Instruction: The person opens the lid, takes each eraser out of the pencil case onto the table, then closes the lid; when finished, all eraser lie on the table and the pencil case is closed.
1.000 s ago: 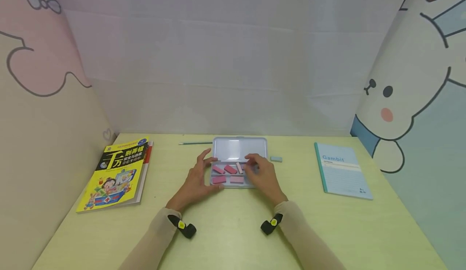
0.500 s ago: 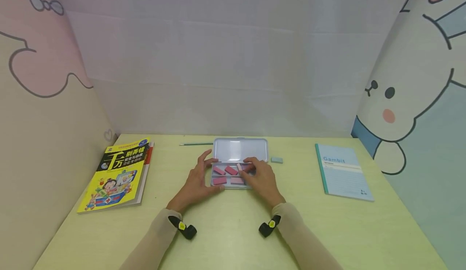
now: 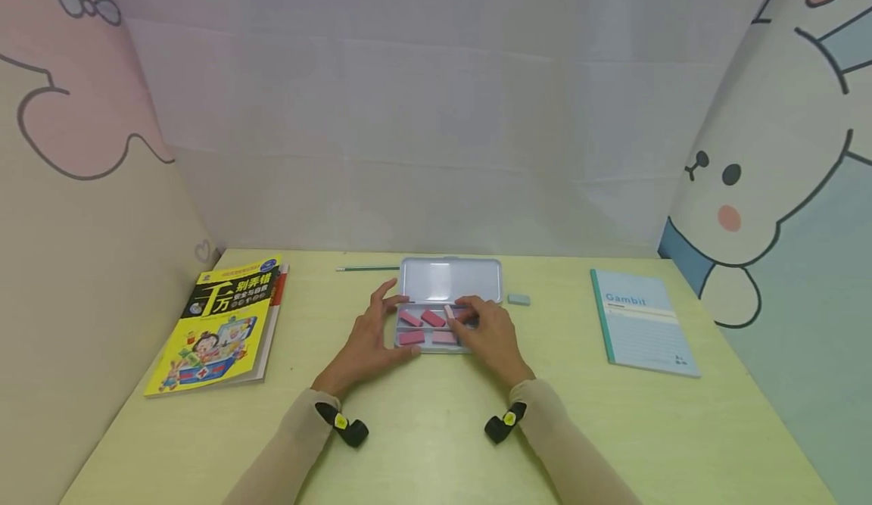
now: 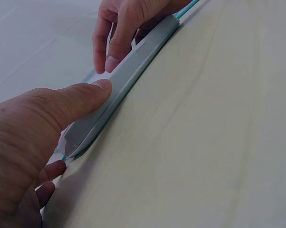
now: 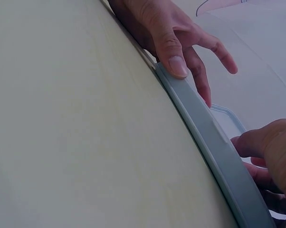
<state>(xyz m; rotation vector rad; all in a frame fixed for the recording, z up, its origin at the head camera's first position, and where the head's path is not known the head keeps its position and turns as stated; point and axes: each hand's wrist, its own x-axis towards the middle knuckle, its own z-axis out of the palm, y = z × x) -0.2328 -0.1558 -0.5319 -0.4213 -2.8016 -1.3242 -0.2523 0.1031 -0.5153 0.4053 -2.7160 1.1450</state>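
Observation:
A pale grey-blue pencil case [image 3: 451,282] lies open at the table's far middle, lid folded back. Several pink erasers [image 3: 411,337] sit in its two rows. My left hand [image 3: 366,342] holds the case's left end, with the thumb on the front wall [image 4: 102,84] and the fingers behind. My right hand [image 3: 492,336] reaches into the back row. Its thumb and fingers pinch a pale, upright eraser [image 3: 448,312]. The right end of the case is hidden under that hand. In the right wrist view the front wall [image 5: 200,118] hides the erasers.
Just right of the case lies a grey-green eraser [image 3: 518,300]. A green pencil [image 3: 368,268] lies to its left, near the back wall. Yellow books [image 3: 211,331] are stacked at the far left; a light blue notebook [image 3: 643,322] lies at the right.
My right hand has shifted slightly left inside the case, its thumb and fingers closing at the pale eraser. The left hand stays where it was on the case's left end.

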